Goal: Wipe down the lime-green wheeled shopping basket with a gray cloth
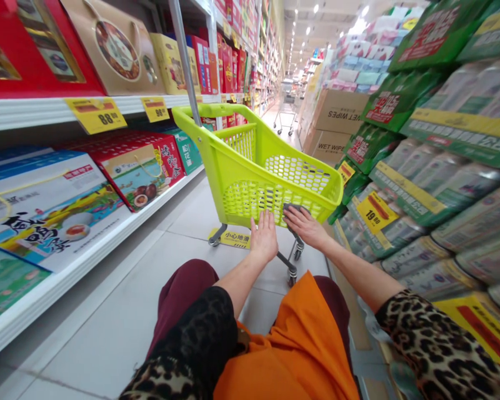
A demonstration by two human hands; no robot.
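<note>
A lime-green plastic shopping cart [270, 161] stands in the aisle right before my knees, its lower side turned to me. My left hand [264, 236] is held up at the bottom of its perforated wall, fingers stretched out and together, with nothing visible in it. Just to the right, my right hand [308, 225] presses a dark grey cloth [294, 207] against the same wall near the lower edge. Most of the cloth is hidden under the fingers. Beneath the basket are the cart's dark legs and caster wheels [291, 272].
On the left, white shelves [150, 216] hold gift boxes [58, 205] with yellow price tags. Stacked drink cans [437, 211] rise close on the right, with wet-wipe cartons [337, 111] beyond. A yellow floor sign [229, 238] lies under the cart. Farther along stands another cart [286, 114].
</note>
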